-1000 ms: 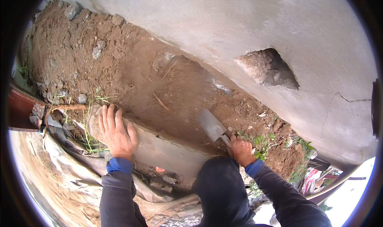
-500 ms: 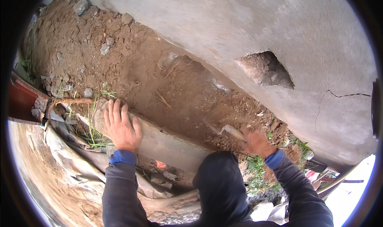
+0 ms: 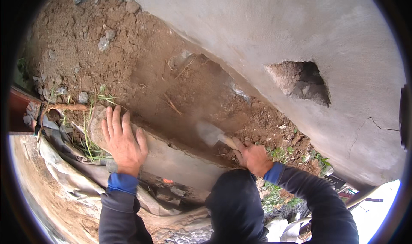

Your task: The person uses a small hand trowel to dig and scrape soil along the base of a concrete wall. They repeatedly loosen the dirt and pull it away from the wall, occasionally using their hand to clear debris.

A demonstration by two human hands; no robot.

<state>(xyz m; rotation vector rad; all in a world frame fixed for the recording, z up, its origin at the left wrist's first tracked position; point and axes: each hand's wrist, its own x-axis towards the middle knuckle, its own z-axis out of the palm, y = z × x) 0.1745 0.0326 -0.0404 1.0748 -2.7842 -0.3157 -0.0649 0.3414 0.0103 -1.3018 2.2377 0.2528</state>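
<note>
My right hand (image 3: pixel 254 157) grips the wooden handle of a small metal trowel (image 3: pixel 211 134), whose blurred blade points left over the brown soil (image 3: pixel 141 72) of a trench. My left hand (image 3: pixel 122 140) lies flat, fingers spread, on the top of a low concrete edge (image 3: pixel 171 158) beside the trench. Both forearms wear dark sleeves with blue cuffs. My dark-clad knee sits between the hands at the lower middle.
A grey plastered wall (image 3: pixel 274 33) runs along the far side of the soil, with a broken hole (image 3: pixel 300 81) in it and a crack at the right. Stones, roots and grass tufts (image 3: pixel 92 128) lie at the left. Crumpled sheeting (image 3: pixel 64 175) lies below the edge.
My right hand drew the trowel back to the right, then swung it left again into the soil. The view shifted slightly. My left hand stayed on the concrete edge.
</note>
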